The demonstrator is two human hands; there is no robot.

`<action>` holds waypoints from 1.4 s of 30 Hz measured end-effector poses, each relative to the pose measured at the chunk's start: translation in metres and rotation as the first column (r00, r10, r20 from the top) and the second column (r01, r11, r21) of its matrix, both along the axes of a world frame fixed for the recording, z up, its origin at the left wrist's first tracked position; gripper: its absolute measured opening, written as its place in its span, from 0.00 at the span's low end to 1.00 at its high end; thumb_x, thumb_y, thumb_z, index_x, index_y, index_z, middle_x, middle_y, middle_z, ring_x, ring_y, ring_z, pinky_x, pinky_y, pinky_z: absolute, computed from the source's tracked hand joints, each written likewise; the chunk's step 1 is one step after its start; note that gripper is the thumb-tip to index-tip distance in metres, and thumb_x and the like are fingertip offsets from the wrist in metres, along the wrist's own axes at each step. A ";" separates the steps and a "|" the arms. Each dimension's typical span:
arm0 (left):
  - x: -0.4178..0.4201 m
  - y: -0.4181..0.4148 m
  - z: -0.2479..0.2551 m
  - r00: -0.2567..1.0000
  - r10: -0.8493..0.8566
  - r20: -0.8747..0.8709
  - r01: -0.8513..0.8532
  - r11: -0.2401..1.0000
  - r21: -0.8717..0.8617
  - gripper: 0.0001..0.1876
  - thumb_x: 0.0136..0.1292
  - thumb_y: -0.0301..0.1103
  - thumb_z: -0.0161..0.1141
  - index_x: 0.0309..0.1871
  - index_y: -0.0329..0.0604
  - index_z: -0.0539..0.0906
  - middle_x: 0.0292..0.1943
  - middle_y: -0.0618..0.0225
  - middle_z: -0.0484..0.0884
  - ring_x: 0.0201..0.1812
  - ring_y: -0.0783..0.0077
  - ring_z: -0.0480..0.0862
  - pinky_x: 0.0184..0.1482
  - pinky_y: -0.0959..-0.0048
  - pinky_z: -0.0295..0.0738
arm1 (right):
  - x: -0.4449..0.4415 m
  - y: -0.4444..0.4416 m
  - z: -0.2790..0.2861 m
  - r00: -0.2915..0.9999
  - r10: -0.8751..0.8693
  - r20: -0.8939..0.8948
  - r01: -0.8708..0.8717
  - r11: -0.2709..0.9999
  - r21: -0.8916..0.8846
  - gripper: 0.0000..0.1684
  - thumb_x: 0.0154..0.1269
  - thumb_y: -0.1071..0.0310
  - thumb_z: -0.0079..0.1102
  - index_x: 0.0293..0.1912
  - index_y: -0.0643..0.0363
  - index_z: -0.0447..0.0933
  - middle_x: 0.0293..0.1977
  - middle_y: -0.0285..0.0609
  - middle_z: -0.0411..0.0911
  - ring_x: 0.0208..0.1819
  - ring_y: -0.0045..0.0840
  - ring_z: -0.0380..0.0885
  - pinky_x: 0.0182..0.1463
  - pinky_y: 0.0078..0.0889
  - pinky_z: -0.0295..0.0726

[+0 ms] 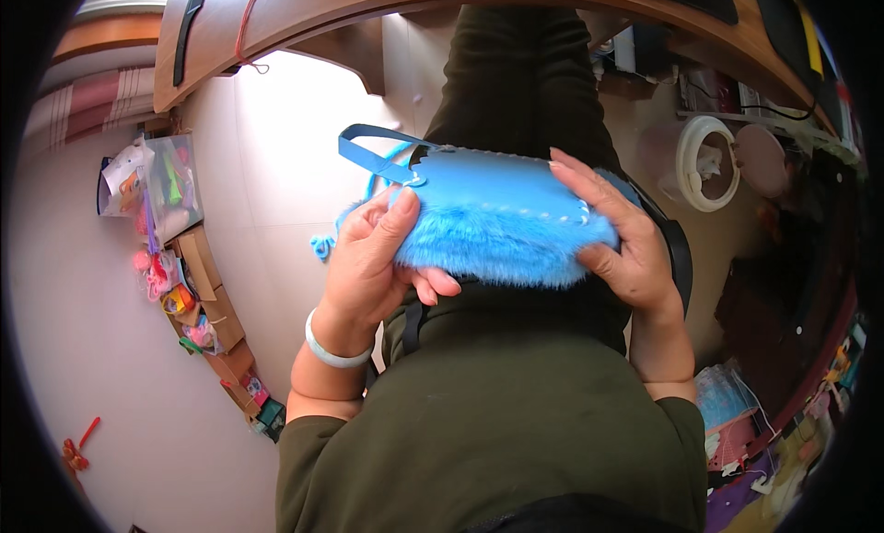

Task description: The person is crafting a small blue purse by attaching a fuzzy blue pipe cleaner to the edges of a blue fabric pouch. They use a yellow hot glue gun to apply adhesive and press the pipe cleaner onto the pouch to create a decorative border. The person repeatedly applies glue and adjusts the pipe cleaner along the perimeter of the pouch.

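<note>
A blue bag (490, 180) with a smooth panel, white stitching and a plush fur side (490, 246) is held above my lap. My left hand (376, 250) grips its left end, thumb on top near the stitched tab and fingers underneath. Around the right end curls my right hand (625, 232), its fingers on the smooth panel and its thumb against the fur. A flat blue strap handle (376, 158) loops out from the left end. Below that handle dangles a fuzzy blue cord (322, 246) with a curled tip. The bag's underside is hidden.
A curved wooden desk edge (345, 23) spans the far side, with a red cord (242, 32) hanging over it. Cardboard boxes (200, 263) and bagged craft items line the left wall. A white bin (701, 163) with its lid open stands at right.
</note>
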State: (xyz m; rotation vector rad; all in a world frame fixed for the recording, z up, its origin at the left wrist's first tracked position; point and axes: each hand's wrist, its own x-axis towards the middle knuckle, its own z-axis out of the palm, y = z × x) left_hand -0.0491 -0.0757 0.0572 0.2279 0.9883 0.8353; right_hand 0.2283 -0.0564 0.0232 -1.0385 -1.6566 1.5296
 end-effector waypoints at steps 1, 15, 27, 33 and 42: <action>0.000 0.000 0.001 1.000 0.006 0.003 -0.006 1.000 -0.012 0.23 0.77 0.43 0.49 0.57 0.25 0.69 0.41 0.49 0.84 0.25 0.62 0.88 0.18 0.77 0.83 | 0.000 -0.001 0.002 1.000 -0.018 -0.019 0.016 0.995 -0.101 0.34 0.64 0.56 0.67 0.66 0.59 0.72 0.66 0.54 0.68 0.66 0.40 0.69 0.68 0.36 0.66; 0.011 -0.010 -0.011 1.000 -0.019 0.003 0.019 0.998 0.067 0.40 0.78 0.44 0.45 0.78 0.46 0.31 0.59 0.50 0.76 0.29 0.54 0.89 0.24 0.71 0.86 | 0.006 0.009 0.044 0.932 -0.028 0.361 -0.070 0.964 0.255 0.38 0.58 0.46 0.67 0.61 0.61 0.77 0.68 0.54 0.66 0.68 0.44 0.67 0.68 0.42 0.64; 0.014 -0.012 -0.017 0.993 0.028 0.114 -0.036 0.997 0.072 0.42 0.77 0.53 0.42 0.78 0.45 0.29 0.56 0.47 0.78 0.29 0.53 0.88 0.24 0.71 0.86 | -0.030 0.006 0.003 0.990 -0.111 0.091 0.088 0.971 0.222 0.08 0.61 0.75 0.66 0.41 0.66 0.84 0.41 0.50 0.86 0.45 0.38 0.84 0.55 0.34 0.76; 0.012 -0.006 -0.006 0.979 -0.169 -0.118 0.182 0.977 0.109 0.45 0.76 0.51 0.48 0.77 0.42 0.28 0.42 0.53 0.85 0.23 0.63 0.87 0.18 0.77 0.80 | -0.028 0.003 -0.003 0.994 -0.106 0.035 0.098 0.978 0.183 0.08 0.64 0.74 0.64 0.42 0.67 0.83 0.43 0.50 0.85 0.47 0.38 0.84 0.57 0.37 0.76; 0.008 -0.012 -0.014 0.995 0.081 -0.057 -0.073 0.989 0.129 0.32 0.77 0.48 0.49 0.71 0.30 0.59 0.33 0.60 0.84 0.23 0.69 0.86 0.15 0.83 0.74 | -0.034 -0.003 -0.004 0.995 -0.103 0.020 0.096 0.973 0.208 0.09 0.66 0.73 0.63 0.44 0.69 0.82 0.44 0.51 0.84 0.49 0.39 0.82 0.56 0.37 0.76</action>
